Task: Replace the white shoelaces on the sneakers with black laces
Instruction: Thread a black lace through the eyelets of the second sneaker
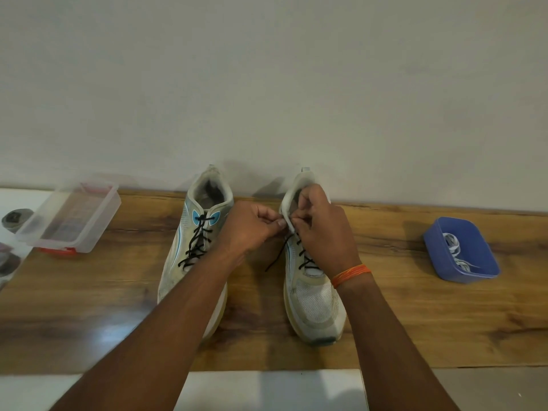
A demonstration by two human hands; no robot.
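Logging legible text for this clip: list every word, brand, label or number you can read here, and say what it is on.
No text can be read.
Left sneaker: a blue butterfly-shaped mark beside the black lace, no letters.
Right sneaker: no print shows.
Clear plastic box: contents too blurred to read.
Blue tub holding white laces: no label shows.
Round dark object at the left edge: too blurred to read.

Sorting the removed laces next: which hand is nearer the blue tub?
Right. The right hand works at the right sneaker's collar, on the blue tub's side; the left hand sits farther away, between both sneakers.
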